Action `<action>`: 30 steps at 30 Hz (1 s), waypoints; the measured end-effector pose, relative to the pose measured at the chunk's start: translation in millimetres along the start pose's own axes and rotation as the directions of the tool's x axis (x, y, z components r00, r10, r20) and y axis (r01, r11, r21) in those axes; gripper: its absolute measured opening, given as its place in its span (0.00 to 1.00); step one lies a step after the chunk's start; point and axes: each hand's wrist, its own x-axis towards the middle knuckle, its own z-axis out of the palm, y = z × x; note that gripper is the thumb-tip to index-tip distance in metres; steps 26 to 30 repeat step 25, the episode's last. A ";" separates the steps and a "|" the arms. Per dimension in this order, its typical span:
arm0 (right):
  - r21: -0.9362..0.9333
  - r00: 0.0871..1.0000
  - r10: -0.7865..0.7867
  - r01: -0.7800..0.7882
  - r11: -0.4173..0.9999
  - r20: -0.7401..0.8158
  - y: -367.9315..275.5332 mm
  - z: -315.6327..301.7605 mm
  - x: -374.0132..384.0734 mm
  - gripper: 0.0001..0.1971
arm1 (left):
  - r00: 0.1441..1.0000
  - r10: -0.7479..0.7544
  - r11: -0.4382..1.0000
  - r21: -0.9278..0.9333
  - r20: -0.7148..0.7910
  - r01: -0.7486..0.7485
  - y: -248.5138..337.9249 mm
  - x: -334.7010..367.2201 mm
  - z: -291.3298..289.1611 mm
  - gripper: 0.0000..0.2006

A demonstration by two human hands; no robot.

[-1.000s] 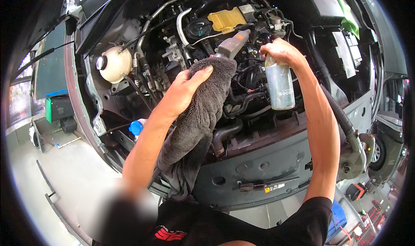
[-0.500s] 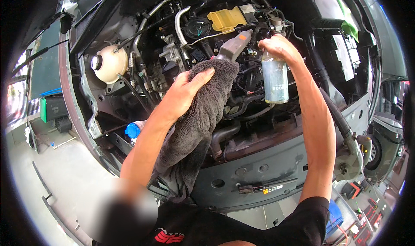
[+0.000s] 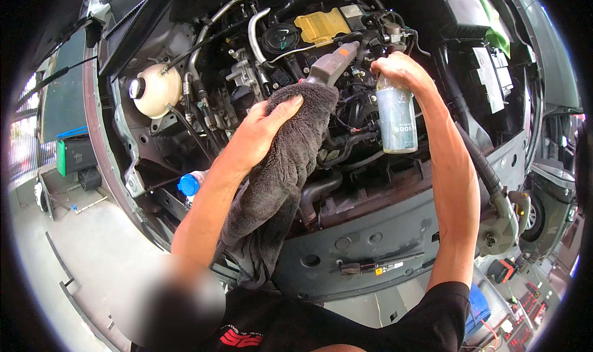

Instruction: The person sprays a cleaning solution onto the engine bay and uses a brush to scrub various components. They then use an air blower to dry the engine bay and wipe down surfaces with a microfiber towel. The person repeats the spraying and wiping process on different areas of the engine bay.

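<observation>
My left hand is closed round a dark grey plush towel, thumb on top, over the middle of the open engine bay. Out of the towel's upper end sticks a grey, duct-shaped plastic piece with an orange mark; the rest of it is covered. The towel's lower end hangs over the front edge of the bay towards my body. To the right, my right hand grips the neck of a clear spray bottle with a pale label. The bottle hangs nearly upright just right of the plastic piece; my fingers hide most of its spray head.
A cream coolant tank with a dark cap stands at the left of the bay. Near my left forearm is a blue cap. A dark brush lies on the front panel. A green cloth hangs at the far right.
The spray bottle has shifted slightly right and down, and turned a little. My right hand has moved slightly with it. The towel and plastic piece have moved slightly left.
</observation>
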 end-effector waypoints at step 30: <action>0.841 0.706 0.533 0.169 0.514 -0.467 -58.8 -31.8 -223.0 0.16 | 0.971 -0.210 0.973 0.124 0.113 0.196 -3.4 -2.8 14.6 0.21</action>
